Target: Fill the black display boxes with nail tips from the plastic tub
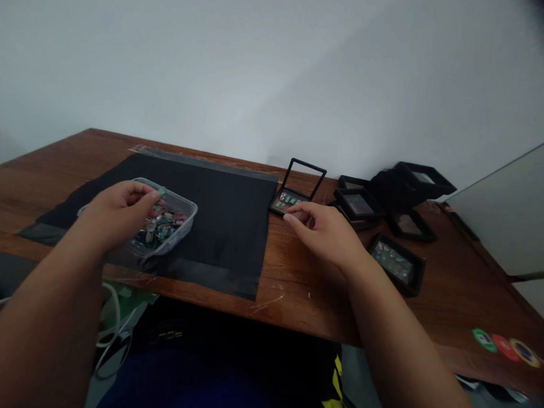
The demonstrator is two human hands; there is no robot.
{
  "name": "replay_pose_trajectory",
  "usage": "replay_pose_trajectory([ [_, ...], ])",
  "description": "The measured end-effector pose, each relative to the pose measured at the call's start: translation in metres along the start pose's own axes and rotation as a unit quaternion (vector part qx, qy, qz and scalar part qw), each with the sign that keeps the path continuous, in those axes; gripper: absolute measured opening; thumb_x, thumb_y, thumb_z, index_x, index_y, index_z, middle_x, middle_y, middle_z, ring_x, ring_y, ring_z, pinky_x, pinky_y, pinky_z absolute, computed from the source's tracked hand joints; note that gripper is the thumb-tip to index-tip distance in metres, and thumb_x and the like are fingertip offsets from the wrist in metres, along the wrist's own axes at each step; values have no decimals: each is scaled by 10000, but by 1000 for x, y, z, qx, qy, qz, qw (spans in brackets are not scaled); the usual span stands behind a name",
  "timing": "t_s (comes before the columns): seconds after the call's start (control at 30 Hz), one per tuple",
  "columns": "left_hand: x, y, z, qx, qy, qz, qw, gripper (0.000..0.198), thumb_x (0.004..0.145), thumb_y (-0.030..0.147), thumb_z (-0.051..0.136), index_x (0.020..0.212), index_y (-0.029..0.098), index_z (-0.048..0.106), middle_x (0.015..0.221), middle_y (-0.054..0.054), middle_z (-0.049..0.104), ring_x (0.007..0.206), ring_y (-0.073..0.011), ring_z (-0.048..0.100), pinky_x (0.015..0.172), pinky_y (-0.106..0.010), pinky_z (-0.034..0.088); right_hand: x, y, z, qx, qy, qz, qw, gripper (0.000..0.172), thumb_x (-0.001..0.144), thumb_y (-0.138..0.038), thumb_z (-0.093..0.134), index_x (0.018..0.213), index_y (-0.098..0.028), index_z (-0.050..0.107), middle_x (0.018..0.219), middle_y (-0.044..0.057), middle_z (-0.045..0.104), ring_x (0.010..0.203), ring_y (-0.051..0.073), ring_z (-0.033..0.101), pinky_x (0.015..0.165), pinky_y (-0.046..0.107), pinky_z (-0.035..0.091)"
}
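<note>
My left hand [120, 212] is over a clear plastic tub [190, 222], pinching a small green piece [161, 191] between thumb and fingertips. Loose small shiny pieces [163, 225], some pinkish and some green, fill the tub. On the right, a small black display case [279, 210] stands with its framed lid [310, 165] raised. Several small coloured pieces [289, 198] lie in a row inside it. My right hand [320, 229] is at the case's front right edge, its fingers curled with thumb and forefinger close together. Whatever those fingertips hold, if anything, is hidden.
A black mat [219, 212] taped to the wooden table [283, 275] lies under the tub. More black cases [359, 202] are piled at right; one filled case [394, 259] lies closer. Round stickers [504, 346] mark the right front edge. White cables [111, 328] hang at left.
</note>
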State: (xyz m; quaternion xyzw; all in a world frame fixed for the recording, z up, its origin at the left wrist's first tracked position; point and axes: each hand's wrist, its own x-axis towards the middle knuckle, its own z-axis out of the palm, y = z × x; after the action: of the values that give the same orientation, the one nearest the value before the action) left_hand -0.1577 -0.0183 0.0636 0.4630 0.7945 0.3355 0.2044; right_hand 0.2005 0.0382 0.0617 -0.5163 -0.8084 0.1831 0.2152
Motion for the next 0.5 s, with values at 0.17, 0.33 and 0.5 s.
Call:
replay_pose_trajectory([
  [0.17, -12, 23, -5, -150, -8, -77, 986, 57, 907, 209, 640, 928, 177, 598, 865, 23, 669, 748, -121, 604, 673, -218, 474, 0, -1, 0, -2, -5, 4, 1000, 291, 956, -428, 609, 1095, -235, 777, 797, 24, 741, 675, 172, 618, 608, 290, 400],
  [0.33, -14, 18, -11, -145, -1, -73, 987, 44, 888, 213, 647, 896, 170, 641, 747, 35, 651, 718, -128, 594, 675, -215, 477, 0, -1, -1, -3, -11, 8, 1000, 298, 958, -438, 607, 1099, -237, 776, 784, 27, 735, 669, 170, 622, 596, 282, 394],
  [0.5, -21, 15, -16, -129, 25, -56, 990, 102, 890, 262, 651, 926, 167, 657, 752, 21, 647, 695, -124, 561, 643, -210, 448, 0, 0, 0, -10, -14, 7, 1000, 303, 954, -436, 607, 1110, -237, 774, 788, 27, 734, 672, 172, 621, 604, 287, 401],
])
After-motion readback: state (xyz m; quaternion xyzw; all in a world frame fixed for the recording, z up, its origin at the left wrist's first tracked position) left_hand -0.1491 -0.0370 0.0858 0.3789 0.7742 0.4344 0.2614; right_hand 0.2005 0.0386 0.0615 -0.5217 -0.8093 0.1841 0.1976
